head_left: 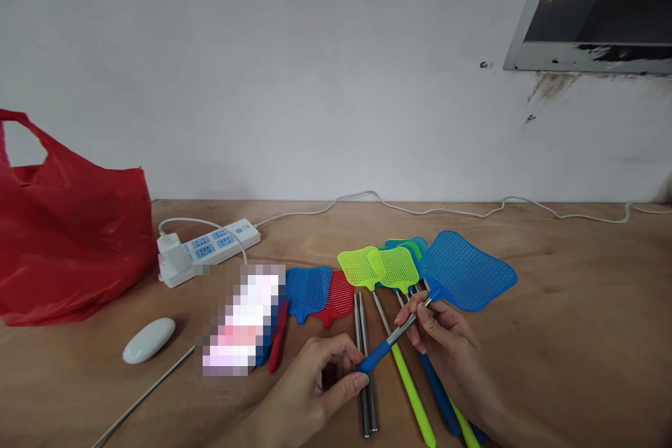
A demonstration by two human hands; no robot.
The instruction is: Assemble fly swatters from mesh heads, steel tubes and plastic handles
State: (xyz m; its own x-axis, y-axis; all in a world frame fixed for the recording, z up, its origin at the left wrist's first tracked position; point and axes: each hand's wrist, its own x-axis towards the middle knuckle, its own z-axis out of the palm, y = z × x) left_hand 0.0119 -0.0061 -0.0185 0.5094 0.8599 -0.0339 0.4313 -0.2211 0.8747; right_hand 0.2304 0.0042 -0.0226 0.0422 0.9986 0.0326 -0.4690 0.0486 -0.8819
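A blue fly swatter (468,271) with a metal rod is held between my two hands above the table. My left hand (315,385) pinches the end of its blue handle, and my right hand (446,336) grips the rod just below the mesh head. Under and behind it lie assembled swatters with lime-green heads (395,267) and green and blue handles. Two loose metal rods (363,364) lie side by side beneath the left hand. Left of them are a loose blue mesh head (307,290) and a red mesh head (340,294), with a red handle (278,337) nearby.
A blurred-out bright rectangle (244,322) lies left of the loose heads. Beyond it are a white power strip (225,241) with a plug and cable, a white oval object (149,340) and a red plastic bag (78,238). A thin cable (430,210) runs along the wall.
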